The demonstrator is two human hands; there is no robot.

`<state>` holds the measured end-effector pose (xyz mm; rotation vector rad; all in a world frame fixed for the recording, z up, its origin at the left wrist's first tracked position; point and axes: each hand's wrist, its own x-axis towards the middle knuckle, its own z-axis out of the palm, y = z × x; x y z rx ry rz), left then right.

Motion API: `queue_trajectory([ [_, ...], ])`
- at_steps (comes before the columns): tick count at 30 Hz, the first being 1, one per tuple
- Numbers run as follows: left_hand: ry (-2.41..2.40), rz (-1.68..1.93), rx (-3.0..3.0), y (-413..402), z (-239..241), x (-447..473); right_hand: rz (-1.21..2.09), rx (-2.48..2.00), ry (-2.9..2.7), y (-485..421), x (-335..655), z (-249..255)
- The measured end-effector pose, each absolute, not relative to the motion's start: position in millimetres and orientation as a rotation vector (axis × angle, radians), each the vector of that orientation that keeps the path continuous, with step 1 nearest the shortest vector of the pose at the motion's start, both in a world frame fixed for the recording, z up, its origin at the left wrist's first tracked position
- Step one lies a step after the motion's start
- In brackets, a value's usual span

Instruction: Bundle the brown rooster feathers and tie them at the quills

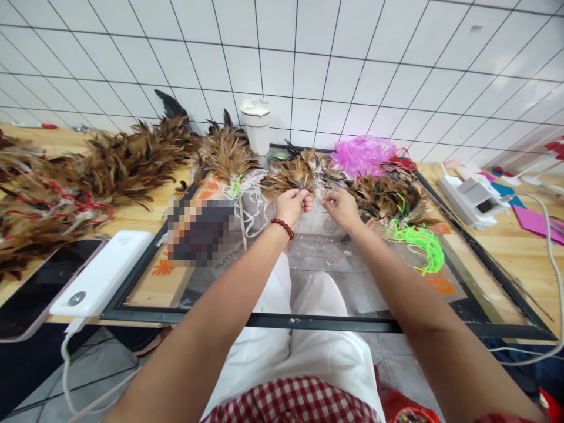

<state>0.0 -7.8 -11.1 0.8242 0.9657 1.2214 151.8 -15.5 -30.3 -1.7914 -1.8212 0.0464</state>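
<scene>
My left hand (291, 204), with a red bead bracelet (282, 227) on the wrist, is closed on a bunch of brown feathers (296, 171) lying on the glass table top (335, 276). My right hand (339, 205) is close beside it, fingers pinched at the same bunch of feathers. Both hands meet over the middle of the glass.
Piles of brown feathers (127, 155) lie left and right (388, 197). Green cord (420, 242), a pink plastic bundle (362, 154), a white cup (257, 123), a white power bank (103, 271), a phone (30, 294) and a white box (469, 200) surround the glass. The tiled wall stands behind.
</scene>
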Motion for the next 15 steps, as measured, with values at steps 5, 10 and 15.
queue_trajectory([
  [5,1.026,1.29,0.89,-8.2,-11.2,-0.1,-0.19,-1.701,-1.958,-23.5,148.7,-21.0],
  [10,1.052,1.302,1.074,-2.0,-16.7,1.2,-0.415,-1.681,-2.163,-34.3,140.3,-14.6],
  [15,1.109,1.179,1.103,0.1,-23.4,2.4,-0.294,-1.643,-2.113,-36.3,132.4,-12.9],
])
